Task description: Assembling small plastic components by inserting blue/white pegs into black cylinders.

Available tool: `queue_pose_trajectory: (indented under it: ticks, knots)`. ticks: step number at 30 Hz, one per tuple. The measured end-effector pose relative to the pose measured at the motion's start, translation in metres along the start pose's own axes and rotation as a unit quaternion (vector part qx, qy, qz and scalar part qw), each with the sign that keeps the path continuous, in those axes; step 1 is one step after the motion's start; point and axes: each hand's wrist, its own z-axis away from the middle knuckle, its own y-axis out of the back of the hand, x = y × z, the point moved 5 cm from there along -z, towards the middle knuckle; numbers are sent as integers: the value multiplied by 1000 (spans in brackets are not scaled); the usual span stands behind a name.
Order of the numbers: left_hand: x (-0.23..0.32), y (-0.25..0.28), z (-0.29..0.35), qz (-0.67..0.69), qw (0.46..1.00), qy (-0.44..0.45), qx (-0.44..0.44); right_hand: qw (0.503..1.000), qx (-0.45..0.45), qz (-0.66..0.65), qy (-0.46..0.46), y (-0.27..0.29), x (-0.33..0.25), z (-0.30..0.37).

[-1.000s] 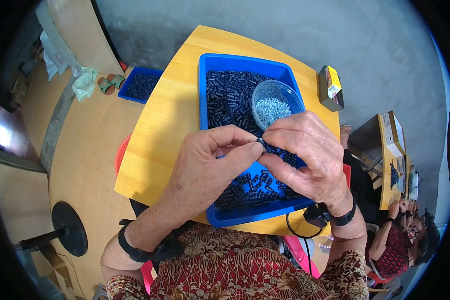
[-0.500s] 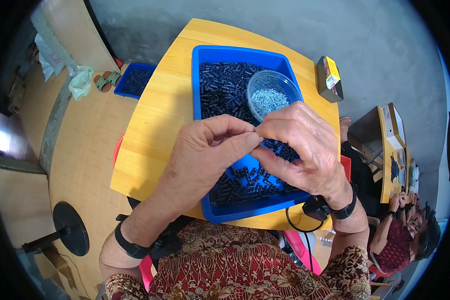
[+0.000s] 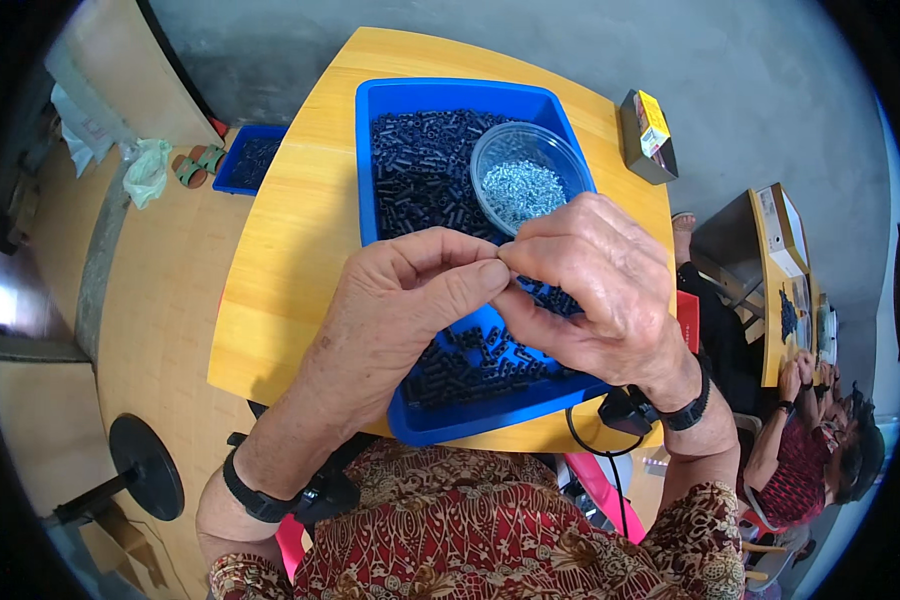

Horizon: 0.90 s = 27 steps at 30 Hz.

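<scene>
1. Forearms enter the head view from the lower corners, bent at the elbow, and lean inward so that both hands meet above the middle of the blue tray (image 3: 366,165).
2. Left hand (image 3: 400,290) shows its back, with the wrist almost straight. Its index finger is bent into an arch, and its thumb is stretched below toward the right; the two tips come close together.
3. Right hand (image 3: 605,290) is turned inward, with knuckles high. Its index finger reaches to the left fingertips, the thumb is held lower, and the other fingers are curled behind.
4. Fingertips of both hands nearly touch one another. They cover what is between them, so I cannot tell if they pinch a small part.
5. Black parts (image 3: 420,180) lie thick in the far left of the tray, and more loosely in its near part, below the hands.
6. Clear tub (image 3: 535,143) sits inside the tray, at its right side, just beyond the right hand. It holds small silvery pieces (image 3: 522,192).
7. Each wrist carries a dark band, left (image 3: 250,490) and right (image 3: 692,410).
8. Tray rests on the yellow table (image 3: 290,230); one dark box (image 3: 650,160) stands near its far right edge.
</scene>
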Motion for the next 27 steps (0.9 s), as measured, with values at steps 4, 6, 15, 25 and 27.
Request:
queue_pose_trajectory:
  ticks: [4,6,15,25,27]
  knots:
    - [-4,-3,-1,-7,1000,16,8,1000,-2,23,14,3,-1,4]
    - [-3,-5,-1,-9,1000,-1,14,999,-4,28,19,2,0,7]
    - [-11,-5,-1,-9,1000,11,17,998,-39,-36,-42,4,4,10]
    - [-1,12,8,-119,988,-69,75,911,-299,-175,-224,-7,39,59]
    - [-3,13,8,-116,989,-62,74,929,-313,-69,-188,-15,42,67]
